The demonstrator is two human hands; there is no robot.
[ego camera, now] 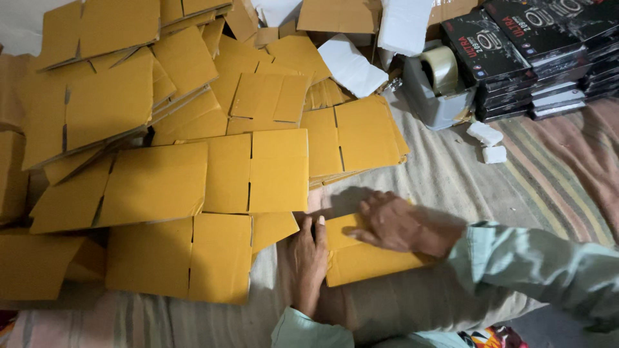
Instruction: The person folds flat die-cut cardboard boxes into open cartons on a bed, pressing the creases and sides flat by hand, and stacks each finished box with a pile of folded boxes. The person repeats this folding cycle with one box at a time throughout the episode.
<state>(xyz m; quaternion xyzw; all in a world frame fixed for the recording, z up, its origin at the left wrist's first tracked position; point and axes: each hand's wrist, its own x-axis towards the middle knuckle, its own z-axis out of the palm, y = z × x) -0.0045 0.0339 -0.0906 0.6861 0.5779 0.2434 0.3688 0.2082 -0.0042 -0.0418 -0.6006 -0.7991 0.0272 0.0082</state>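
Note:
A flattened yellow cardboard box lies on the striped cloth in front of me. My left hand rests flat against its left edge, fingers together and pointing away from me. My right hand presses down on the top of the same box, fingers spread across it toward the left. Both forearms wear pale green sleeves. Neither hand closes around anything.
Many flattened yellow boxes are heaped over the left and middle. A grey tape dispenser with a roll stands at the upper right beside stacks of black packages. White scraps lie on the striped cloth.

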